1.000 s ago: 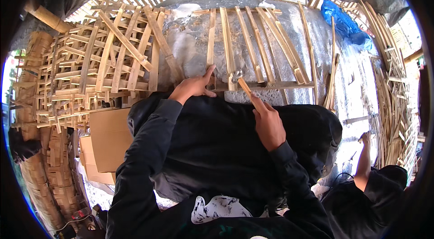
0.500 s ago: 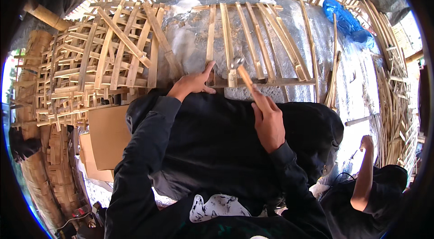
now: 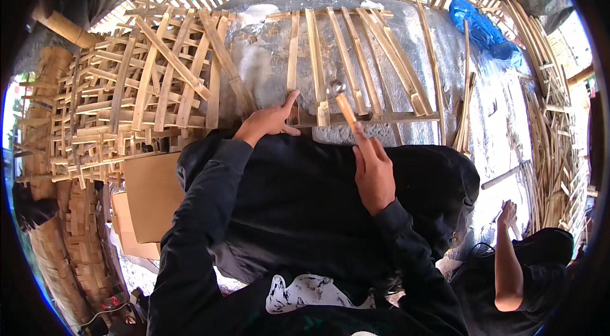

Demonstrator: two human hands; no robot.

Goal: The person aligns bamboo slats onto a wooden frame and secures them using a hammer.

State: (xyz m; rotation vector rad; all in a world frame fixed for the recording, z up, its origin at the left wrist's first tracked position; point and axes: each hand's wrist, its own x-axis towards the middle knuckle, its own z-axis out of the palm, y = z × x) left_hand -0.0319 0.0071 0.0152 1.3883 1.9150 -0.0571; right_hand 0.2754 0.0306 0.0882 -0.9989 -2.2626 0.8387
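Over the near crossbar [image 3: 375, 120] of a bamboo frame, my right hand [image 3: 375, 177] grips a hammer [image 3: 345, 110] by its wooden handle. The metal head is just right of one slat's near end. My left hand [image 3: 270, 123] is at the near end of the neighbouring bamboo slat [image 3: 293, 56], its index finger and thumb on either side of where slat and crossbar meet. Several pale slats [image 3: 343, 50] run away from me to a far crossbar [image 3: 279, 15]. Below the near crossbar sits a grey block [image 3: 346, 135], partly hidden by my legs.
Stacked bamboo lattices [image 3: 121, 88] lie at the left beside a cardboard box [image 3: 152, 193]. At the right are a blue plastic sheet [image 3: 483, 31], loose bamboo strips [image 3: 466, 110] and a bamboo wall [image 3: 549, 145]. A co-worker's arm [image 3: 508, 266] reaches in at the lower right.
My hands, the hammer and the slats keep nearly the same places, with only a slight shift of the view. The co-worker's hand at the lower right has moved down and a little left.
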